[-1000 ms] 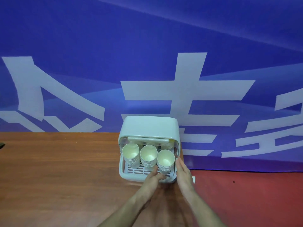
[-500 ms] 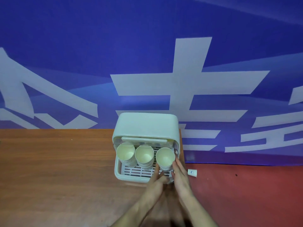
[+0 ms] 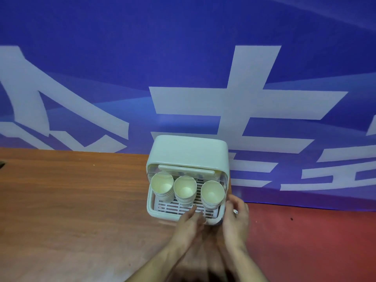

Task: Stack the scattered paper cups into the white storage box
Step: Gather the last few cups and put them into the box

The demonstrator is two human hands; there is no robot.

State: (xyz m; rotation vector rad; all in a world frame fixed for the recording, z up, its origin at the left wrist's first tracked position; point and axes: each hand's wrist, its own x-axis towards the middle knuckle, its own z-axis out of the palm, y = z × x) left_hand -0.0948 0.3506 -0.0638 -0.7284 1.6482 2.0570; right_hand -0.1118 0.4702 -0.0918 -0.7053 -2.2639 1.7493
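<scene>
While both forearms reach in from the bottom edge of the view, the left hand (image 3: 190, 220) lies with its fingers straight and loosely spread over the front lip of the white storage box (image 3: 188, 153), holding nothing, and the right hand (image 3: 236, 215) stands just beside the box's right front corner, fingers gently bent and relaxed, also empty as far as can be seen. The box sits directly ahead of both hands, its open mouth facing them and its long axis running left to right across the view, so the right hand is nearer the right wall and the left hand nearer the middle of the front rim. Inside, on a white slatted tray (image 3: 173, 207), three stacks of paper cups (image 3: 185, 189) stand in a row along that same axis, tilted a little toward the camera, with pale cream interiors and thin rolled rims; the rightmost stack (image 3: 212, 194) is closest to the hands. The box looks like smooth, rounded moulded plastic with a raised clear lid and a bar handle (image 3: 186, 169) tucked under its top. No loose cups show on the wood-grain table (image 3: 71, 200), so the stacking looks finished, and closing the lid probably comes next. A small white object (image 3: 235, 211) peeks out by the right hand, too small to identify. Behind rises a blue banner (image 3: 183, 58) with large white characters.
</scene>
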